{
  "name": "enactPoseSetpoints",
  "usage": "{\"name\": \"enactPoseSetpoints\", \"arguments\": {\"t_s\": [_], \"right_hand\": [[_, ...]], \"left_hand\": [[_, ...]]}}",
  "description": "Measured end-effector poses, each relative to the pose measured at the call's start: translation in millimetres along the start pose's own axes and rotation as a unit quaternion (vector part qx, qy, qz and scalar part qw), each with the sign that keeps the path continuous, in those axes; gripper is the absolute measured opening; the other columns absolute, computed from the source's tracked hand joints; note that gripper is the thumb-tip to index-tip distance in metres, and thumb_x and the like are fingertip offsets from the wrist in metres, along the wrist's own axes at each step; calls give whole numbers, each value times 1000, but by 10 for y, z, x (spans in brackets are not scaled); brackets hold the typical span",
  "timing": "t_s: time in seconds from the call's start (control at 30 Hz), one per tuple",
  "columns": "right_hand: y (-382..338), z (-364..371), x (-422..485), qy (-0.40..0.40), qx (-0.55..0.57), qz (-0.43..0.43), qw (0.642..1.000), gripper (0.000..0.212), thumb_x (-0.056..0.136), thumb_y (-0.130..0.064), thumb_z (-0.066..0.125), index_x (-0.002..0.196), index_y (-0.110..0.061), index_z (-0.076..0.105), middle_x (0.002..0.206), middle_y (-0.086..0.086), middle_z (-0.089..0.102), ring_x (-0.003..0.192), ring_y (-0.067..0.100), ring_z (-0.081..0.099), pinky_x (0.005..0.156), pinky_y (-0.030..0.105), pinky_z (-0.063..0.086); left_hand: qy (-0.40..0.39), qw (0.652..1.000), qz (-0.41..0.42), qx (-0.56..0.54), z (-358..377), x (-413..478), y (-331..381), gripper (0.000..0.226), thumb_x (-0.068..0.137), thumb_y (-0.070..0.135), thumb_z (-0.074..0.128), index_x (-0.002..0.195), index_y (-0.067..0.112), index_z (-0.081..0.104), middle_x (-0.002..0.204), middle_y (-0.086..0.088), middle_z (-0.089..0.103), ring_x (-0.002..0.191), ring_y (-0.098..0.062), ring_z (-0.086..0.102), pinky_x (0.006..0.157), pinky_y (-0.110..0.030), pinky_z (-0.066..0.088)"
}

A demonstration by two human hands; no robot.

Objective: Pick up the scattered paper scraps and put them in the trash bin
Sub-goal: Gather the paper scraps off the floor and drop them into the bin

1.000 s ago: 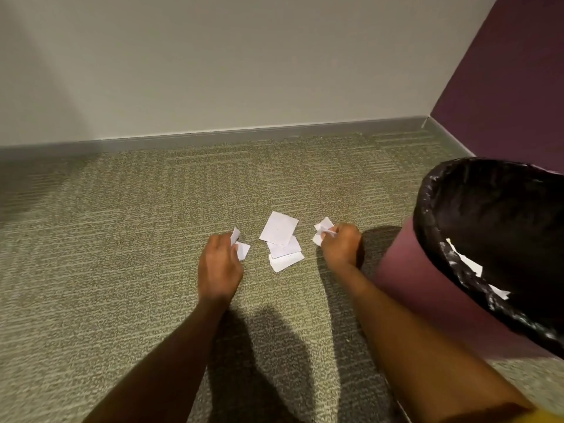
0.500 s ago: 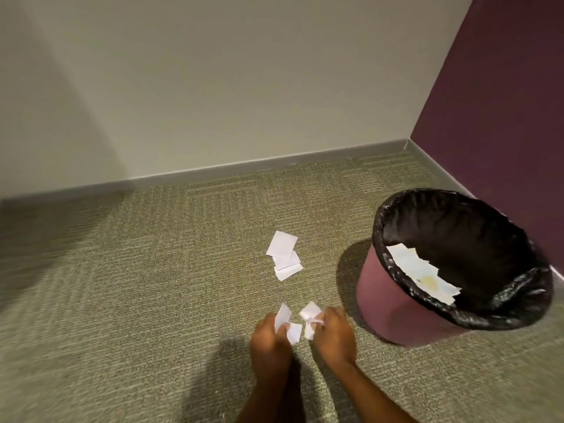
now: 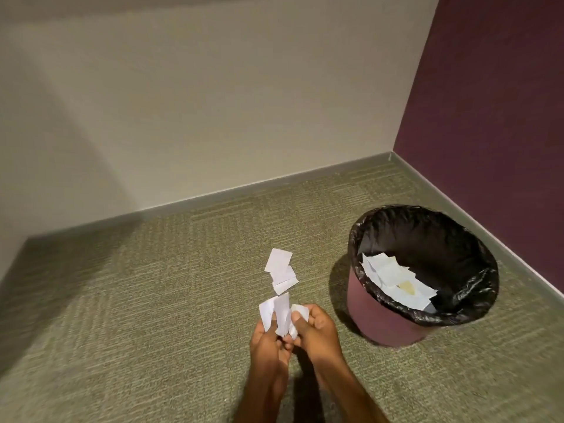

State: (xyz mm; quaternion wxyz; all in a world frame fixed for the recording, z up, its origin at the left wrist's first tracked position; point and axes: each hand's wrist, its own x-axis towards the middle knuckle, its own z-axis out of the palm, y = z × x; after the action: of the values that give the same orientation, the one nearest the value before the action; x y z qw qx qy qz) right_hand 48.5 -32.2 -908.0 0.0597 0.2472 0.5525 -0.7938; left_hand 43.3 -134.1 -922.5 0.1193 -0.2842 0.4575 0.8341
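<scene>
Far to the L of both hands, the pale wall [image 3: 183, 102] meets the green carpet [image 3: 122, 331] at a gray strip [image 3: 213, 196] along the bottom. Next comes the left hand [image 3: 268, 338], low in the middle, w/ its arm coming up from the bottom edge. Its fingers are curled & pinch a few white paper bits, the held scraps [image 3: 282, 311], which stick up above the fingers. Right beside it, touching, is the right hand [image 3: 316, 326]. Its fingers are curled too & pinch the same bunch from the other side, w/ one crumpled bit by its thumb. Just past the fingertips, a bit farther from the person, lie the floor scraps [image 3: 280, 270]: approx 3 white bits, partly on top of each other on the carpet, & no hand touches them. To the R of the right hand, near but apart, stands the trash bin [image 3: 381, 322], dark red, w/ a black bag [image 3: 433, 236] folded over its rim. Inside it lie more white bits, the binned scraps [image 3: 393, 279]. Past the bin, far R, is the purple wall [image 3: 488, 117].
</scene>
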Motion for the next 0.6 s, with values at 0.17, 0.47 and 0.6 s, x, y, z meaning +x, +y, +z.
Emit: {"name": "enactPoseSetpoints", "arguments": {"t_s": [0.17,0.47,0.6], "right_hand": [[-635,260,-332,2,63,-115,991,12,108,-9,62,117,-8,70,112,13,81,101,26,76,83,41,59],[-1537,153,-631,67,246,-156,954,37,105,-32,62,136,-14,70,133,10,76,128,27,72,113,44,50],[-1800,-185,-634,94,292,-191,932,48,102,-42,59,141,-16,68,137,12,74,130,23,71,110,38,55]], "left_hand": [[-54,991,95,-73,594,-361,506,27,109,5,55,135,4,64,120,-27,75,92,-28,78,66,-31,63],[-156,980,113,-52,1600,-949,776,28,103,3,66,129,13,67,125,-23,74,110,-33,72,100,-45,56],[-159,983,94,16,2000,-906,691,27,103,10,69,129,15,70,119,-19,78,108,-33,76,93,-45,61]]}}
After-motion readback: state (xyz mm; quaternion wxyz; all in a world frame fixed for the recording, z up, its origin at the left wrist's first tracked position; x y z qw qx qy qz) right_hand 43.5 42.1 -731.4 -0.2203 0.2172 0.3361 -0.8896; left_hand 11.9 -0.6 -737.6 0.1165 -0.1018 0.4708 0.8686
